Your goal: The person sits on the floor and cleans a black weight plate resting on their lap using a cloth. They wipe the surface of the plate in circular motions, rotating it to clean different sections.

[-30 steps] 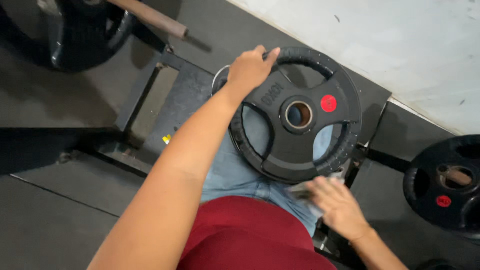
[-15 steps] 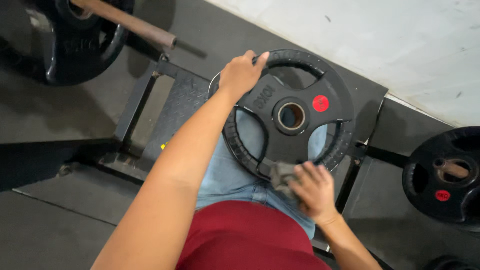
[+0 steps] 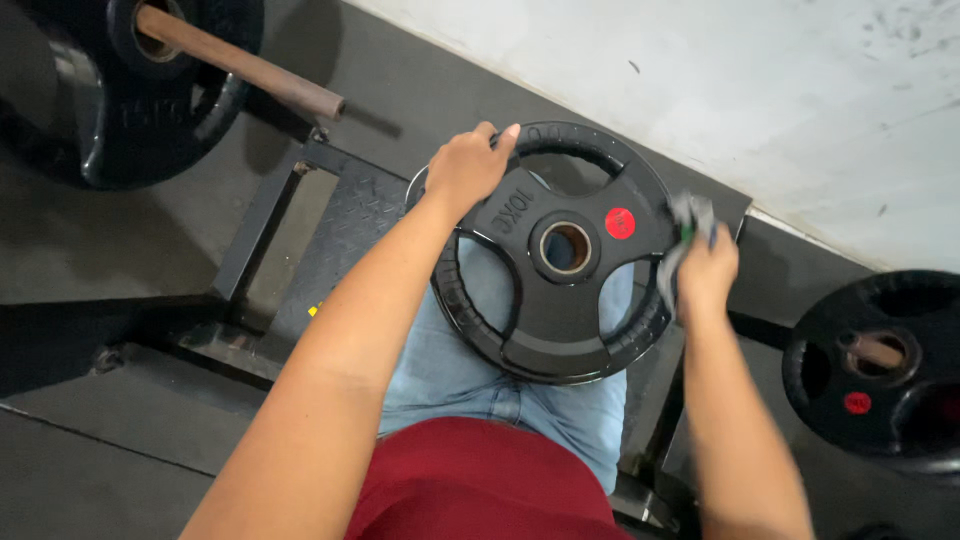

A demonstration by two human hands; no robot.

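Black weight plate (image 3: 545, 310) rests on the person's lap, over blue jeans (image 3: 470, 370), above the dark steel frame (image 3: 330, 240). Left hand (image 3: 468, 168) has its grip closed over the plate's upper-left rim. Right hand (image 3: 705, 275) at the right rim, grip clenched around a grey cloth (image 3: 685, 225) pressed to the plate.

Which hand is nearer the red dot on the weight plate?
Right. The right hand, holding a cloth, is just beside the red dot; the left hand grips the far rim.
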